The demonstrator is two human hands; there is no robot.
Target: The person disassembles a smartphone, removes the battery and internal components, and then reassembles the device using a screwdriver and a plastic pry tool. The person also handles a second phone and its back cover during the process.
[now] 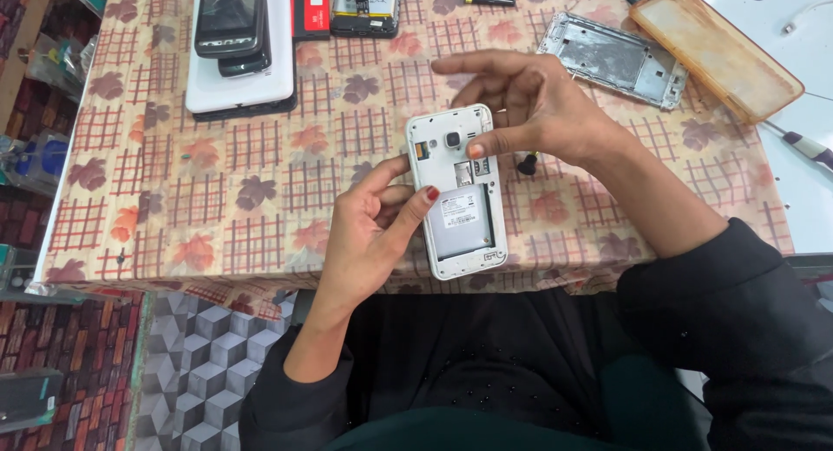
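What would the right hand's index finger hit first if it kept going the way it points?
The right hand has its index finger pointing left, above the phone. Going straight on, it would probably first reach the white tablet under the stacked dark phones, though its height over the tablecloth is unclear.

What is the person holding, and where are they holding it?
A white phone with its back cover off. The left hand grips its left edge near the middle; the right hand pinches its top end, thumb near the camera.

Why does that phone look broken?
The white phone held by the left hand and right hand has its back cover off, showing the grey battery. A bare silver metal phone frame lies on the patterned tablecloth.
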